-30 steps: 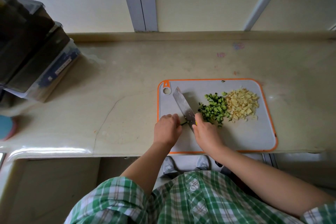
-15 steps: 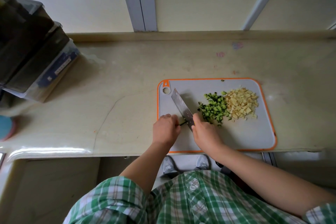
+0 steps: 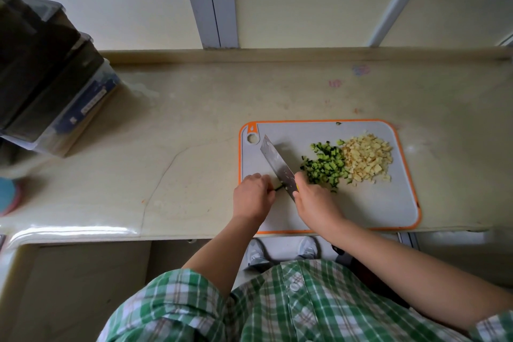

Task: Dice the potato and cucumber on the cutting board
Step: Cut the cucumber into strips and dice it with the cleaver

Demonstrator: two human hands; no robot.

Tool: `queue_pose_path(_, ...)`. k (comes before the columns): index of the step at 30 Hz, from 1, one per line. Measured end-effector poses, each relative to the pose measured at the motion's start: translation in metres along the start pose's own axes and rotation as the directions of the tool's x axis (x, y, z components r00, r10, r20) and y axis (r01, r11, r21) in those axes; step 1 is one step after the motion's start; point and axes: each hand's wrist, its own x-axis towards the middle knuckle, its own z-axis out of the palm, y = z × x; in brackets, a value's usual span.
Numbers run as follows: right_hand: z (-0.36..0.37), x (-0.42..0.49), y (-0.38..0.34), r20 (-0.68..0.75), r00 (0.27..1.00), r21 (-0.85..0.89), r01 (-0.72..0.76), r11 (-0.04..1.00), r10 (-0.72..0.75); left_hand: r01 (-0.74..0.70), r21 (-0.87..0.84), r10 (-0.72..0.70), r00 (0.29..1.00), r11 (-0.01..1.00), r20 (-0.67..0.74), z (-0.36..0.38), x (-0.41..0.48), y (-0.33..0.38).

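two hands work at the near edge of the cutting board, just past your green checked shirt. your left hand is curled, knuckles up, its fingertips pinching down the thin cucumber stub that pokes out toward the blade. your right hand is wrapped round the handle of the knife, with a sliver of yellow showing; whether a forefinger rides the spine cannot be told. the blade stands against the stub, its tip angled to the board's far left corner.

this looks like the closing cuts of the cucumber. tuck your left fingertips behind the knuckles, since there is little stub to hold, and make short, even, straight-down cuts.

beyond the knife lies the diced cucumber, touching the diced potato on its right, both mid-board. farther off on the counter, at far left, stacked containers carry a white label on blue. its writing is too small to read, as are the faint pink and blue marks near the back edge.
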Motion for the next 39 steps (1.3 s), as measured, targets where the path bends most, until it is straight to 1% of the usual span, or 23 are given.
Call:
queue_pose_path(4, 0.008, 0.001, -0.003, -0.013, 0.999, 0.008, -0.053, 0.999, 0.053, 0.014, 0.008, -0.014, 1.0, 1.0, 0.008, 0.0, 0.0, 0.0)
queue_pose_path(9, 0.004, 0.001, 0.003, -0.069, 0.997, 0.052, -0.027, 0.998, 0.031, 0.013, -0.021, -0.013, 1.0, 1.0, -0.012, 0.001, -0.002, -0.002)
queue_pose_path(14, -0.004, -0.003, 0.0, -0.013, 1.0, 0.02, 0.016, 1.0, -0.016, -0.012, -0.005, 0.012, 1.0, 1.0, -0.018, 0.0, -0.002, -0.001)
queue_pose_path(20, 0.007, 0.002, -0.007, 0.024, 0.999, -0.032, -0.04, 0.999, 0.041, -0.001, -0.004, 0.001, 1.0, 1.0, -0.004, -0.002, -0.002, 0.001)
queue_pose_path(23, 0.009, 0.003, -0.008, 0.0, 0.998, 0.005, -0.06, 0.998, 0.06, 0.003, -0.011, -0.003, 1.0, 1.0, 0.0, -0.002, -0.003, 0.0)
queue_pose_path(26, 0.002, 0.002, -0.006, -0.015, 0.999, 0.034, -0.043, 0.998, 0.043, 0.008, -0.023, -0.008, 1.0, 1.0, -0.009, -0.002, -0.003, -0.001)
queue_pose_path(33, -0.011, 0.0, -0.007, 0.046, 0.999, -0.005, 0.025, 1.0, -0.025, -0.007, -0.014, 0.006, 1.0, 1.0, -0.005, -0.004, -0.003, 0.001)
queue_pose_path(39, 0.004, 0.001, -0.008, 0.052, 0.999, -0.033, -0.002, 0.999, 0.004, 0.009, -0.021, -0.009, 1.0, 1.0, 0.016, -0.005, -0.002, 0.001)
